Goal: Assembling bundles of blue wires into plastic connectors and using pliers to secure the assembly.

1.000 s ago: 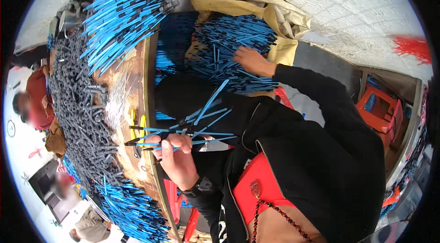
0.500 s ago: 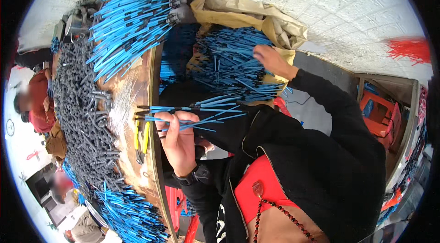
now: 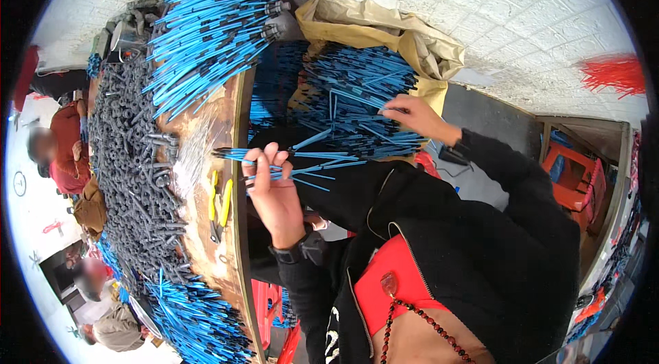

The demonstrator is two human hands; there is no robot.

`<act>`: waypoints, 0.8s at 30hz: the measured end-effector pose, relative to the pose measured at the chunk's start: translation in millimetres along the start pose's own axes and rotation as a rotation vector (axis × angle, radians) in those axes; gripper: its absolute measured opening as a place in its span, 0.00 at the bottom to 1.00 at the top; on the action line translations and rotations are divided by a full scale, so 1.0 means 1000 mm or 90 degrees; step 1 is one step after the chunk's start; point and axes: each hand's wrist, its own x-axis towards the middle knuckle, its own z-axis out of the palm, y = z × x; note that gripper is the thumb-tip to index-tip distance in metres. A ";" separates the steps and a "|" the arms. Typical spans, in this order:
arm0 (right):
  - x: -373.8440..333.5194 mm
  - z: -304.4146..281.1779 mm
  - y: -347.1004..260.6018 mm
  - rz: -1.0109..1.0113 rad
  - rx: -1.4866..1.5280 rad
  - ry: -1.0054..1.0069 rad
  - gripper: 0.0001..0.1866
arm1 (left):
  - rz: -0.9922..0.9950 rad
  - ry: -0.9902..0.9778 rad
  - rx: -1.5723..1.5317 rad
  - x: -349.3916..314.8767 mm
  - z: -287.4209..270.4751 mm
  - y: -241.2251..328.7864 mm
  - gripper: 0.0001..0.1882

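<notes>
My left hand (image 3: 278, 192), with a dark watch on the wrist, is closed round a small bundle of thin blue rods with black ends (image 3: 329, 157). The rods stick out to both sides of its fingers. Over the sack at the right, my right hand (image 3: 419, 118) has its fingers pinched on the end of a thin blue rod (image 3: 357, 96). Under that hand, a heap of similar blue rods (image 3: 357, 69) fills the open tan sack (image 3: 439, 55), lying in many directions.
A wooden table edge (image 3: 237, 227) runs along the left. On it lie yellow-handled pliers (image 3: 220, 203), a heap of dark grey fittings (image 3: 134, 179), and blue rod piles (image 3: 213, 28) (image 3: 199, 319). A red stool (image 3: 580, 179) stands at right. Other people are at the far left.
My right hand has come down a little over the heap and now pinches a rod. My left hand keeps its bundle and has shifted slightly right.
</notes>
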 end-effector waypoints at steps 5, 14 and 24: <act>-0.027 0.016 -0.081 -0.113 -0.057 0.134 0.15 | -0.025 0.054 0.152 0.009 0.038 -0.042 0.13; -0.030 0.054 -0.112 -0.213 -0.126 0.123 0.21 | 0.026 0.042 0.105 0.009 0.047 -0.056 0.13; -0.036 0.045 -0.086 -0.301 -0.050 0.103 0.14 | 0.045 0.090 0.027 0.004 0.020 -0.053 0.09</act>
